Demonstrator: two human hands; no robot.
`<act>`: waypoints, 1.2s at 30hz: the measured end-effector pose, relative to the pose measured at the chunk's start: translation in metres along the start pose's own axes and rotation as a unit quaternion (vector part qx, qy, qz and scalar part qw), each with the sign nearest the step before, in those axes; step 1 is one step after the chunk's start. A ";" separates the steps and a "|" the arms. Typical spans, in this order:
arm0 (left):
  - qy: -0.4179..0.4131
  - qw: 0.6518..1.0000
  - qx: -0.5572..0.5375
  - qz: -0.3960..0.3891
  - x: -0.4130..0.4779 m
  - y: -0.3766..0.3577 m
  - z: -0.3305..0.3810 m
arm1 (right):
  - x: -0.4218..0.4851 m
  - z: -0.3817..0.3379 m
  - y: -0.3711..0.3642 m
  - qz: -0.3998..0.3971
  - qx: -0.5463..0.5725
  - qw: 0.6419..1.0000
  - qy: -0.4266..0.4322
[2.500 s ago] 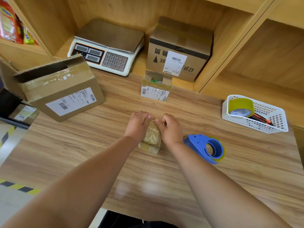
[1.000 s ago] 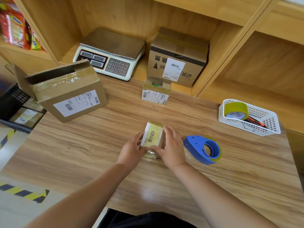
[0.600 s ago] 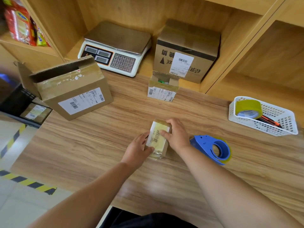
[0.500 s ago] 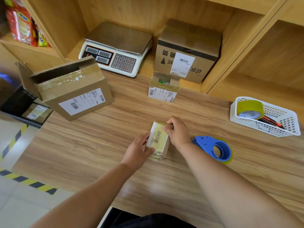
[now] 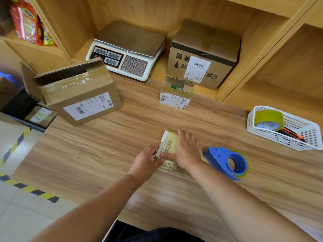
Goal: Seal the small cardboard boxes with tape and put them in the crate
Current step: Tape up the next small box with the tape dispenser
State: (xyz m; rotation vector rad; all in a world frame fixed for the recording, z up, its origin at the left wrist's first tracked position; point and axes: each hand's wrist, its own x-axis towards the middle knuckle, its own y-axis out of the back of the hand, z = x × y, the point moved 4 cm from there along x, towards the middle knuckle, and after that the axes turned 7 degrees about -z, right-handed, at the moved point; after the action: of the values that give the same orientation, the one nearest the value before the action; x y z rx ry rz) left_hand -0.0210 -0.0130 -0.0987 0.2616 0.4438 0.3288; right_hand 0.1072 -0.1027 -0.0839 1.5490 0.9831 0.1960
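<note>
- The small box (image 5: pixel 168 145), a narrow cardboard block wrapped in glossy yellowish tape with a white barcode label on top, lies on the wood-grain table (image 5: pixel 97 154) near the middle, between both hands.
- The left hand (image 5: pixel 147 159) rests against the box's left side, fingers straight and close together along the edge.
- The right hand (image 5: pixel 187 151) lies flat on the box's right side, fingers straight and together pointing far, thumb stretched left across the near end of the top.
- Just right of that hand sits a blue plastic dispenser (image 5: pixel 227 163), wedge-nosed and ring-shaped, with a thin rim of yellowish tape showing.
- Far right stands a white perforated plastic basket (image 5: pixel 251 126); a thick tape roll (image 5: pixel 268 118) leans inside it beside orange-and-black pens (image 5: pixel 294 135).
- A second small box (image 5: pixel 175 96) stands farther back, flaps up, something green inside, labelled on its near face.
- Behind it, a closed carton (image 5: pixel 202 55) with a black band and a white label.
- Left of that, a white scale (image 5: pixel 127 51) with a flat metal pan and grey keypad.
- At far left, a big carton (image 5: pixel 78 96), one flap open, its old tape scuffed.
- Below the table's left edge, a dark crate (image 5: pixel 15 105) holds a labelled parcel (image 5: pixel 39 115).
</note>
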 end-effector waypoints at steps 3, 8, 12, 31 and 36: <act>0.001 1.000 0.009 0.001 -0.001 -0.001 0.000 | 0.009 0.002 0.006 0.004 0.010 1.000 -0.001; 0.001 1.000 0.004 0.003 -0.003 -0.002 0.001 | 0.025 0.006 0.014 0.012 0.057 0.998 0.000; 0.003 1.000 0.004 0.004 -0.003 -0.002 0.002 | 0.036 0.011 0.018 0.018 0.118 0.993 0.014; 0.007 1.000 -0.027 0.006 -0.003 -0.004 0.001 | 0.037 0.029 0.012 -0.009 0.324 0.946 0.008; 0.031 0.996 -0.082 0.015 -0.005 -0.006 0.000 | 0.023 0.027 0.008 -0.057 0.335 0.941 -0.009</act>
State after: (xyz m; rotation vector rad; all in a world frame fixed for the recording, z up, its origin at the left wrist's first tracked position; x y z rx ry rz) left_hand -0.0232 -0.0202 -0.0987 0.0990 0.4715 0.4005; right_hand 0.1419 -0.1063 -0.0928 2.0912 1.1917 -0.2653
